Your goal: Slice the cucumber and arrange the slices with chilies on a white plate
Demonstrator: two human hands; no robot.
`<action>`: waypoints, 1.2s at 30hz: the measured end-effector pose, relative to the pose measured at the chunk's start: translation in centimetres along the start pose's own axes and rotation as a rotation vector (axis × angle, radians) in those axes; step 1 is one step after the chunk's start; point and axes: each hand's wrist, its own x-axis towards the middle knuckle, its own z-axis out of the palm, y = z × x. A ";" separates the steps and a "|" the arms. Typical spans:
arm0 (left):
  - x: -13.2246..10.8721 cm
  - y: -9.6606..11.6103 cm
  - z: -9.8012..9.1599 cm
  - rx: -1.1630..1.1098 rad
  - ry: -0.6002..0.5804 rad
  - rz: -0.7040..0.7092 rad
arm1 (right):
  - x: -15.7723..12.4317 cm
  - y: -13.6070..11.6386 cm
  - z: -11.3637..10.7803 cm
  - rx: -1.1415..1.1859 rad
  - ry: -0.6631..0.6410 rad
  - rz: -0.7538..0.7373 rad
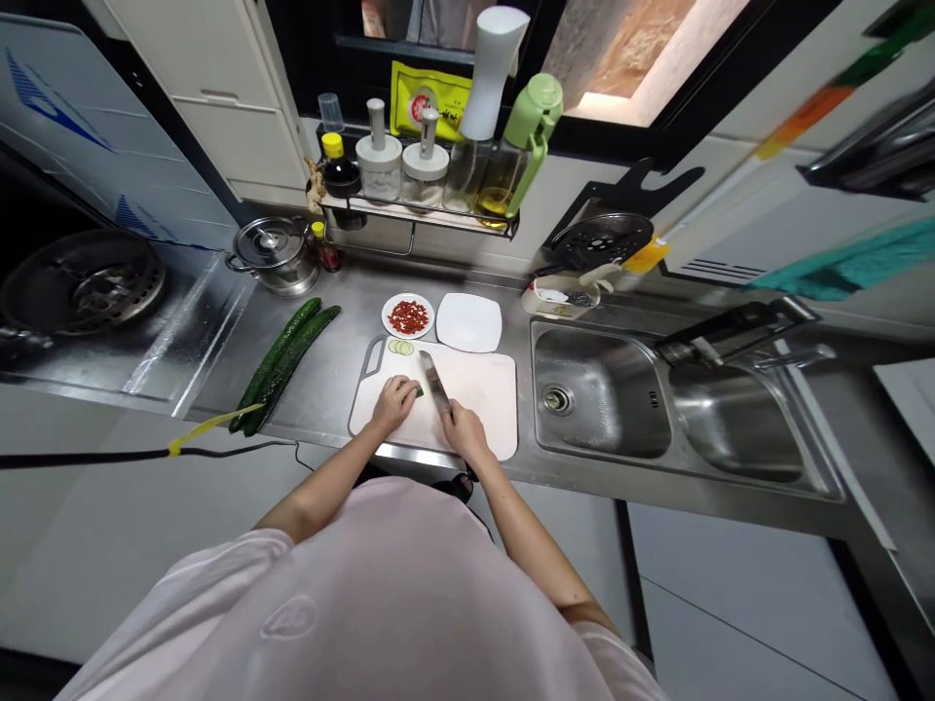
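Observation:
My left hand [395, 401] rests on the white cutting board [482, 389], its fingers closed around a short piece of cucumber [419, 390] whose green end shows at the fingertips. In my right hand [465, 428] is a kitchen knife [433, 381], gripped by the handle. Its blade points away from me, just right of the cucumber piece. A few pale cucumber slices [400, 347] lie overlapping near the board's far left corner. Beyond the board stand a small plate [387, 327] of chopped red pieces [408, 316] and a white square plate [468, 322].
Whole cucumbers [288, 355] lie on the steel counter to the left, near a lidded pot [274, 255]. A double sink [603, 389] is at the right. Above the counter, a shelf [416, 212] carries jars and bottles. A wok [80, 282] sits at far left.

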 end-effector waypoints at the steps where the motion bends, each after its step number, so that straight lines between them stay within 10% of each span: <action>1: 0.0 0.0 0.0 0.004 -0.001 0.000 | 0.0 -0.1 0.0 -0.006 -0.006 0.000; 36: 0.0 -0.3 0.3 -0.002 0.027 0.013 | -0.4 -1.9 -0.7 -0.090 -0.062 -0.022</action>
